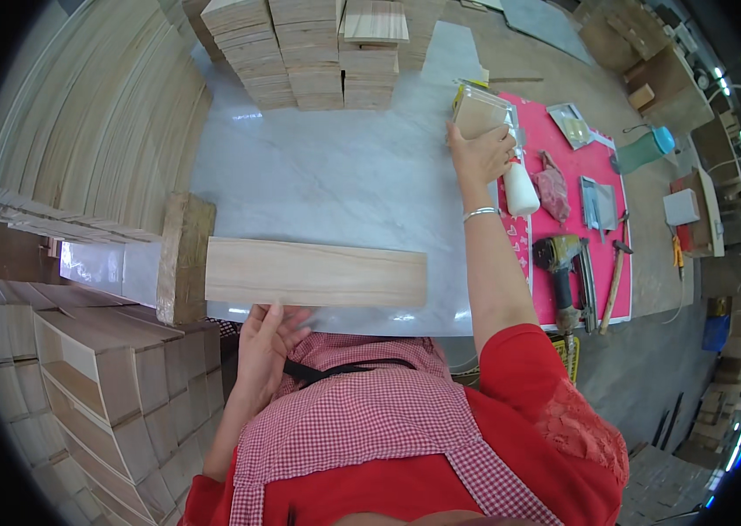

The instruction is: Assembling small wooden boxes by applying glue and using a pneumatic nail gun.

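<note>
A flat, pale wooden board lies lengthwise on the grey marbled tabletop, close to its near edge. My left hand is at the board's near side, fingers apart, the thumb by the edge. Out at the far right of the tabletop, my right hand has its thumb and fingers around the near end of a small wood-coloured block. A clear plastic edge shows around that block; the palm hides part of it. Just beside the right fingers lies a white bottle.
A pink mat at right carries a power drill, a hammer, a crumpled cloth and a blue-lidded bottle. Stacked boards stand at the back; a tall panel stack and a thick wooden block border the left.
</note>
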The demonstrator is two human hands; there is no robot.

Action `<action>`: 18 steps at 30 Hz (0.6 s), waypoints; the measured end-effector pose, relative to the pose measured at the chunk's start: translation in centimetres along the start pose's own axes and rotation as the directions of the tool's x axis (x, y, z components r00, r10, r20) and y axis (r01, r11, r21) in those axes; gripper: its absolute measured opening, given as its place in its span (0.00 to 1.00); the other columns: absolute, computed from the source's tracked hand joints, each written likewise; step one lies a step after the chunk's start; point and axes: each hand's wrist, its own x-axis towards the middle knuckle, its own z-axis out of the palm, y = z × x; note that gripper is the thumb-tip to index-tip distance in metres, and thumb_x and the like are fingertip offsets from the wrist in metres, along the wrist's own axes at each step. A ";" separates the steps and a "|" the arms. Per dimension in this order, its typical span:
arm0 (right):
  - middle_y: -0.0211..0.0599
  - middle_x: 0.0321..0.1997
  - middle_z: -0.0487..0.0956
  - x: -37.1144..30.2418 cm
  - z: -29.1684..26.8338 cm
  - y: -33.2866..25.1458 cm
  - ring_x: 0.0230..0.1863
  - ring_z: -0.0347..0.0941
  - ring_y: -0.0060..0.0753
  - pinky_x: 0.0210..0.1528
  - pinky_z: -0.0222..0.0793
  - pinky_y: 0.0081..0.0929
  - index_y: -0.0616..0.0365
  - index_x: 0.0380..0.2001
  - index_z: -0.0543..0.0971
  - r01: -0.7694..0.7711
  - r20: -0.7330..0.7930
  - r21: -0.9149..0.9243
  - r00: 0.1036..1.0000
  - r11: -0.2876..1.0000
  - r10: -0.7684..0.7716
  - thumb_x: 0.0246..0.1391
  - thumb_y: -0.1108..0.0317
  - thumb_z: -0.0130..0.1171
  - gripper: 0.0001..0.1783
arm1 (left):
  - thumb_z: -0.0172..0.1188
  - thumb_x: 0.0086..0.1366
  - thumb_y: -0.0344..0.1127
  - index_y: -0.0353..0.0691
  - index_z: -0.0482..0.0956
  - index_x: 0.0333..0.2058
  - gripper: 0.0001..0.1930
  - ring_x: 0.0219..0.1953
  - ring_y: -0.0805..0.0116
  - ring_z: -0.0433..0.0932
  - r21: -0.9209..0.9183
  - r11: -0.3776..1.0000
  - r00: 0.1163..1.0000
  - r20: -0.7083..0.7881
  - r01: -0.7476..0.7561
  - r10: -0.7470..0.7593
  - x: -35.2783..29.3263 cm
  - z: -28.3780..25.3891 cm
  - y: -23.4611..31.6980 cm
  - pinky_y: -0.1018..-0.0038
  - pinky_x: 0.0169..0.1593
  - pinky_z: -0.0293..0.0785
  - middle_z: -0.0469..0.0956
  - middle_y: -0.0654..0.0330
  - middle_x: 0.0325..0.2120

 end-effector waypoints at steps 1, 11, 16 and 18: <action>0.60 0.61 0.67 0.1 -0.2 0.2 0.61 0.66 0.60 0.61 0.64 0.50 0.72 0.63 0.60 -0.003 -0.004 -0.003 1.000 1.000 0.003 0.34 0.34 0.72 0.64 | 0.53 0.74 0.37 0.38 0.70 0.49 0.11 0.47 0.63 0.80 0.001 1.000 1.000 0.005 0.003 -0.003 0.1 -0.1 -0.2 0.67 0.47 0.79 0.78 0.56 0.45; 0.48 0.64 0.67 -7.4 -7.9 10.4 0.68 0.62 0.41 0.67 0.63 0.37 0.65 0.66 0.57 0.129 0.229 0.807 0.832 0.576 -0.506 0.35 0.73 0.76 0.54 | 0.69 0.59 0.42 0.34 0.75 0.53 0.27 0.49 0.57 0.79 0.678 0.393 0.753 0.655 -0.622 0.062 0.4 4.8 0.3 0.64 0.54 0.74 0.79 0.52 0.46; 0.46 0.68 0.64 -13.5 -11.1 15.5 0.70 0.60 0.41 0.68 0.63 0.39 0.63 0.67 0.57 0.106 0.312 0.826 0.733 0.554 -0.605 0.37 0.74 0.73 0.53 | 0.76 0.44 0.53 0.35 0.71 0.57 0.45 0.58 0.54 0.69 0.445 -0.470 0.413 0.894 -0.762 0.175 6.7 11.9 -2.5 0.58 0.61 0.61 0.72 0.49 0.53; 0.46 0.68 0.63 -14.7 -11.4 16.5 0.71 0.59 0.42 0.68 0.63 0.41 0.62 0.68 0.56 0.135 0.331 0.812 0.695 0.568 -0.638 0.37 0.76 0.71 0.53 | 0.76 0.42 0.54 0.36 0.71 0.58 0.46 0.57 0.54 0.70 0.458 -0.487 0.491 0.869 -0.743 0.068 7.9 13.5 -3.0 0.58 0.59 0.62 0.72 0.50 0.52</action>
